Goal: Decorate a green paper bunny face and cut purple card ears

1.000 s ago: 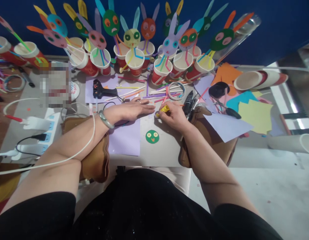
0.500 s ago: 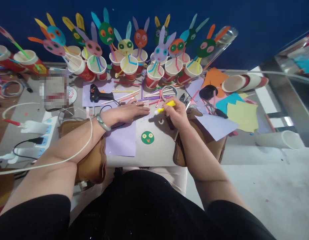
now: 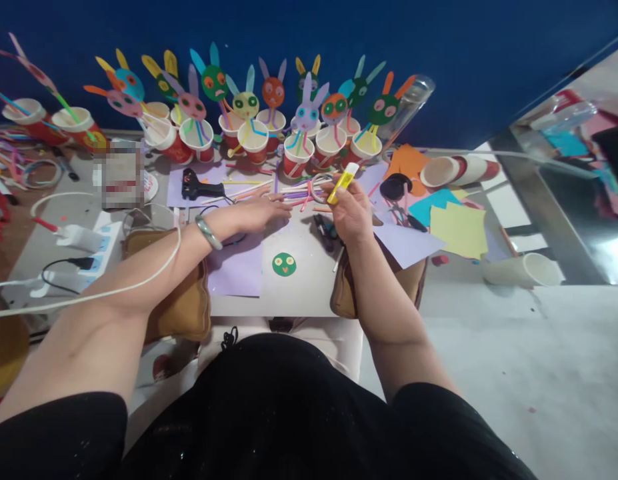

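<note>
My right hand grips a yellow glue stick, tilted with its white end up, above the right middle of the table. Palm down, my left hand rests with fingers stretched out beside the coloured paper sticks; whether anything lies beneath it is hidden. Between my forearms a green paper face with pale eyes and an orange mouth lies flat. A purple sheet is under my left wrist. Dark-handled scissors lie just left of my right hand.
Red paper cups holding rabbit-faced paper figures line the blue wall. A black glue gun lies left. Coloured paper sheets and tipped cups are right. A power strip and a white cable are at the left.
My right hand has raised the glue stick from near the tabletop and turned its white end upward. My left hand's fingers have shifted only slightly. The head view has moved a little.
</note>
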`<state>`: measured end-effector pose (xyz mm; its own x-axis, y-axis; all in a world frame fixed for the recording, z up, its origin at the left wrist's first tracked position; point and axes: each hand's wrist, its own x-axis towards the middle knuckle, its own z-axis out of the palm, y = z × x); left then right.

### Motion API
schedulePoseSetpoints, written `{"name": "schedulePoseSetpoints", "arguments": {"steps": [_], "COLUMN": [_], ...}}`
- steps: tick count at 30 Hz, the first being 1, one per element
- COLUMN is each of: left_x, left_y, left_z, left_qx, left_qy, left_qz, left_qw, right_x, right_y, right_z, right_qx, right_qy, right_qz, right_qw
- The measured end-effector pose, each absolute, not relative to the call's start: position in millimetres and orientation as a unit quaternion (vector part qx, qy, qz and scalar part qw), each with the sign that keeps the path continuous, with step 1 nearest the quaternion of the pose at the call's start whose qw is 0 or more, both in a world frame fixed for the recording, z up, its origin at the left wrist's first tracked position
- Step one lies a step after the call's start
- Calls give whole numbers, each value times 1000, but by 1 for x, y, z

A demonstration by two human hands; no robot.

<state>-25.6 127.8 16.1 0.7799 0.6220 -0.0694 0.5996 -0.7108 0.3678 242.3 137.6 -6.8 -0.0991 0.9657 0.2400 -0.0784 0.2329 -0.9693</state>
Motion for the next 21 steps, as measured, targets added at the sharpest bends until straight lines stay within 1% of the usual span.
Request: {"name": "schedulePoseSetpoints", "arguments": {"steps": [2, 6, 8, 9, 10, 12, 16, 18, 21], "left_x": [-24, -20, -17, -16, -14, -11, -6, -5, -4], "left_y": [125, 107, 97, 93, 90, 87, 89, 90, 89], "left_z": [27, 49, 51, 50, 48, 41, 29, 25, 22], "left_qx": [917, 863, 829, 814, 802, 787, 777, 780, 782], "left_qy": [363, 486, 538, 560, 577, 597, 607, 601, 594], "left_qz": [39, 76, 87, 86, 85, 69, 74, 96, 118], "left_qw": [162, 116, 121, 127, 130, 139, 146, 145, 149], "right_x": [247, 271, 285, 290, 294, 298, 295, 293, 290], "right_y": [144, 162, 167, 168, 168, 167, 171, 180, 196], "right_z": [-12, -13, -7, -2, 4, 16, 36, 40, 41], "right_qx": [-411, -442, -451, -461, -477, -524, -649, -700, -731], "right_qy": [-560, -533, -526, -532, -549, -600, -664, -662, -657], "right_qz": [411, 253, 181, 153, 134, 122, 92, 57, 36], "right_qw": [590, 675, 698, 693, 673, 591, 359, 263, 182]}}
